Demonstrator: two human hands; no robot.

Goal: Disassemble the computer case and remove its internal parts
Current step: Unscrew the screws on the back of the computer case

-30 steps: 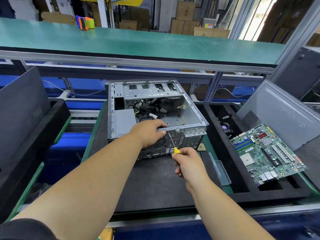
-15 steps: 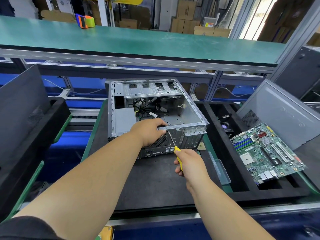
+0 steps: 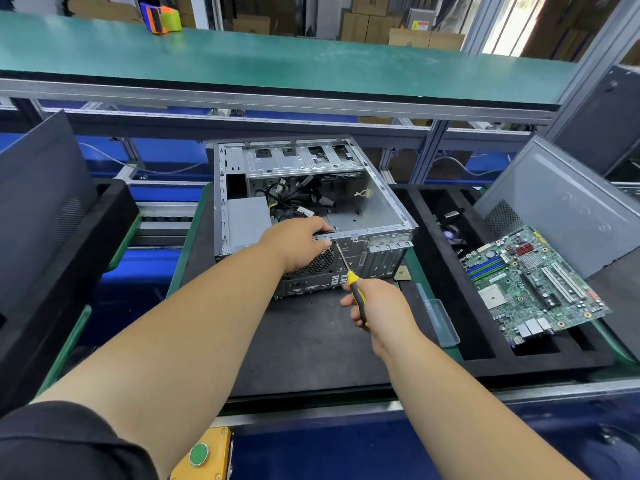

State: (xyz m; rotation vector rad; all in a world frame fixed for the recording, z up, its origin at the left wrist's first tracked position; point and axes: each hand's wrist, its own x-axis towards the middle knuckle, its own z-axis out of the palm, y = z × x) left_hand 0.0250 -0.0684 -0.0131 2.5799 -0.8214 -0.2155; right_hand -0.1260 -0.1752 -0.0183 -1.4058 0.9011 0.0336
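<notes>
The screwdriver (image 3: 350, 285) tip is too small for its seating against the computer case (image 3: 374, 216) rear to be told. Most of its handle is covered by the right hand (image 3: 379, 308). The left hand (image 3: 298, 242) fingertips are hidden over the case rim. The dark panel (image 3: 41, 202) at left is cut off by the edge. Motherboard (image 3: 530, 285) markings are unreadable.

Open grey metal computer case (image 3: 311, 202), side panel off, lying flat on dark mat; loose black cables inside. Removed green motherboard (image 3: 533, 282) resting tilted, well right.
</notes>
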